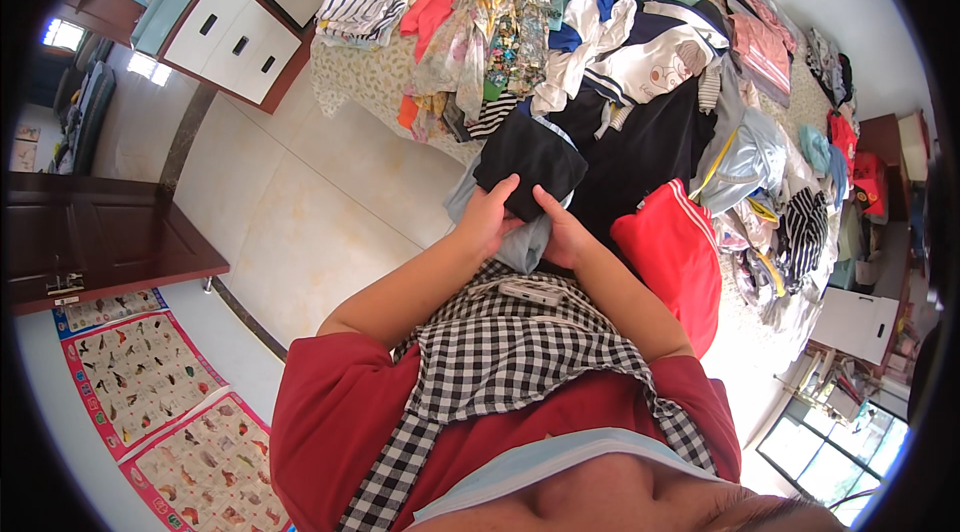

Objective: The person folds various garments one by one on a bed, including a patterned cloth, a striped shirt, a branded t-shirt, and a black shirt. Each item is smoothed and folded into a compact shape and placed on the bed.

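Both hands grip a compactly folded black cloth item [531, 157] in front of my waist. My left hand [491, 215] has its thumb on the near left corner, with fingers tucked underneath. On the near right side, my right hand [564, 230] presses its thumb against the edge. Light grey-blue fabric [523, 247] hangs below and between the hands; I cannot tell whether it belongs to the black item. Just beyond, black fabric [637, 149] is spread at the bed's edge, and a red garment with white stripes [671, 254] lies to the right.
The bed [337, 74] carries heaped clothes, including a folded striped garment [360, 11] and a white-and-navy top [652, 56]. A white drawer unit [232, 41] stands at far left. A dark wooden door [105, 239] juts in at left, above posters [142, 374].
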`<state>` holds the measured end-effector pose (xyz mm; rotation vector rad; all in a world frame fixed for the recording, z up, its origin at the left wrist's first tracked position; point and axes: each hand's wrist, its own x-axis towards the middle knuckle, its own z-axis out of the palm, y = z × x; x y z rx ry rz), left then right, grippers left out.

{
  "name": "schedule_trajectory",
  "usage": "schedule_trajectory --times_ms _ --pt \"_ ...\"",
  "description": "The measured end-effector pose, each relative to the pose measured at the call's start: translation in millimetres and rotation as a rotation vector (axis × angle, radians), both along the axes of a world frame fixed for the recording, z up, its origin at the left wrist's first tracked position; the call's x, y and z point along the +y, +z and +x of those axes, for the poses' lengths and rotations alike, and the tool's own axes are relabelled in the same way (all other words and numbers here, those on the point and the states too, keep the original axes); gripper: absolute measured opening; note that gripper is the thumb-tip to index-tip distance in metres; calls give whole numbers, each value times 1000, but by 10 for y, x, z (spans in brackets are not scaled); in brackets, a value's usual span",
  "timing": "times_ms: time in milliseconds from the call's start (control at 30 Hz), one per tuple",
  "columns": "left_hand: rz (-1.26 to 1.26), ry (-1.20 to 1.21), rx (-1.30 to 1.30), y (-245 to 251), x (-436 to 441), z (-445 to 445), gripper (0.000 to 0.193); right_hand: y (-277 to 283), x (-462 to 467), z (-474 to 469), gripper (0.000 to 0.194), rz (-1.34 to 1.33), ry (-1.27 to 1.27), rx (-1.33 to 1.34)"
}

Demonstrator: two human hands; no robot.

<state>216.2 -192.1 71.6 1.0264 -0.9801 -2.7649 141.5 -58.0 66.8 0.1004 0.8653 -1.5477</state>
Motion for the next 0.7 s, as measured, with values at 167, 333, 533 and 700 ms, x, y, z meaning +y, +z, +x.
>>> schedule_trajectory --times_ms 167,333,533,700 --pt "-73 -141 -126 -39 -80 -1 55 265 159 -223 77 477 210 462" --pt "-71 -101 -33 -79 -14 60 58 557 265 -48 83 593 -28 1958" --pt "50 -104 102 -128 -60 137 75 323 9 -254 71 413 153 2027" --pt "-35 -121 30 -207 -82 155 75 289 102 -606 35 298 -15 1403"
